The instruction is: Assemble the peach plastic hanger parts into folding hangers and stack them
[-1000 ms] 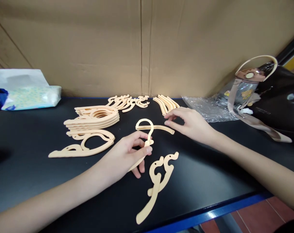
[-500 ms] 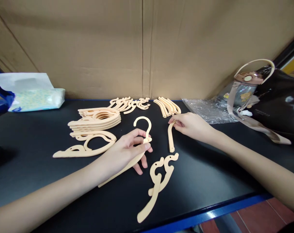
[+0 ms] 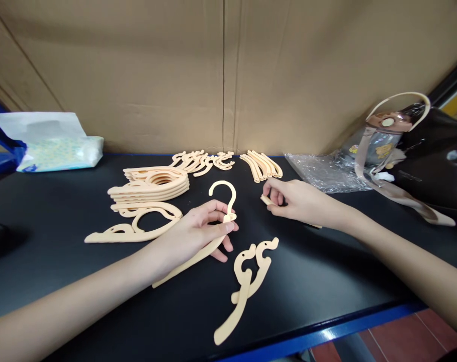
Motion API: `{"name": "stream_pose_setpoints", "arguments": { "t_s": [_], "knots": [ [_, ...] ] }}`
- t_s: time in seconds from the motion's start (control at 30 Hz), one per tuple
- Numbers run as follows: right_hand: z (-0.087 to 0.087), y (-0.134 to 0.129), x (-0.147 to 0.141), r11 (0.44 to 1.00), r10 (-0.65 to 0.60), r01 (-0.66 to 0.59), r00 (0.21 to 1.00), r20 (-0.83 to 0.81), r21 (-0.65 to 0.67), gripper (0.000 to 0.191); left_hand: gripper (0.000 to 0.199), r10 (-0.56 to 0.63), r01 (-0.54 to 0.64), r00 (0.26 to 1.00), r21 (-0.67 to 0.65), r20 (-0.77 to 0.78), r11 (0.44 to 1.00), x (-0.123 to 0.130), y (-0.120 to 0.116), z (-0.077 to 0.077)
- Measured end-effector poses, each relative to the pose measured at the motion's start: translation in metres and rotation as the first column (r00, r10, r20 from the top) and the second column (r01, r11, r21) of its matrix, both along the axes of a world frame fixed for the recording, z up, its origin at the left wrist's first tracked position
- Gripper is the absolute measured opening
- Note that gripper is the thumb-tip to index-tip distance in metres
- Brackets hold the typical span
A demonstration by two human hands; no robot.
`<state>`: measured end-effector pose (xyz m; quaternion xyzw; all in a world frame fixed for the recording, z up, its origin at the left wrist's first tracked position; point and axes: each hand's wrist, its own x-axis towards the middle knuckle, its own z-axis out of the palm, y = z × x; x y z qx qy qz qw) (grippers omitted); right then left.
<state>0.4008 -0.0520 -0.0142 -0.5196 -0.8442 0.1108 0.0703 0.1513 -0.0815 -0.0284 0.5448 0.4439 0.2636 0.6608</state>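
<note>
My left hand (image 3: pixel 209 229) is closed round a cream plastic hanger piece, its hook (image 3: pixel 232 193) standing up past the thumb and its curved arm (image 3: pixel 194 261) running down to the left under the wrist. In my right hand (image 3: pixel 292 201) is a curved cream hanger arm (image 3: pixel 266 199); the palm hides most of it, and one end shows beyond the fingers. Between the hands, nearer the front edge, lie joined hanger pieces (image 3: pixel 247 281) with curled, notched ends. Behind the right hand rests a bundle of loose curved hanger arms (image 3: pixel 261 165).
Folded hangers (image 3: pixel 149 186) are stacked at left, with loose hook pieces (image 3: pixel 201 162) behind. A tissue pack (image 3: pixel 60 151), a clear plastic bag (image 3: pixel 322 173), a strapped bottle (image 3: pixel 384 138) and a dark bag (image 3: pixel 432 166) line the back. Cardboard (image 3: pixel 138 75) stands behind the black table (image 3: pixel 326 281).
My right hand has turned the hanger arm from pointing toward me to lying sideways under the palm. The left hand keeps its hold on the hook piece, its lower fingers shifting slightly.
</note>
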Motion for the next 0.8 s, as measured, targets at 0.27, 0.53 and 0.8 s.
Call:
{"name": "stream_pose_setpoints", "arguments": {
  "t_s": [0.27,0.53,0.8],
  "knots": [
    [-0.005,-0.019,-0.022,0.95,-0.002,-0.161,0.854,-0.52,-0.268,0.026,0.021,0.085,-0.085,0.996,-0.033,-0.011,0.996,-0.001,-0.001,0.001],
    [-0.004,-0.024,-0.029,0.956,0.013,-0.178,0.819,-0.573,-0.232,0.014,0.02,0.098,-0.097,0.995,-0.049,0.012,0.994,-0.004,-0.001,0.0],
    [-0.017,-0.022,-0.031,0.946,0.024,-0.204,0.819,-0.574,-0.252,0.009,0.018,0.03,-0.027,0.999,-0.09,0.039,0.996,-0.007,0.001,-0.003]
  ]
}}
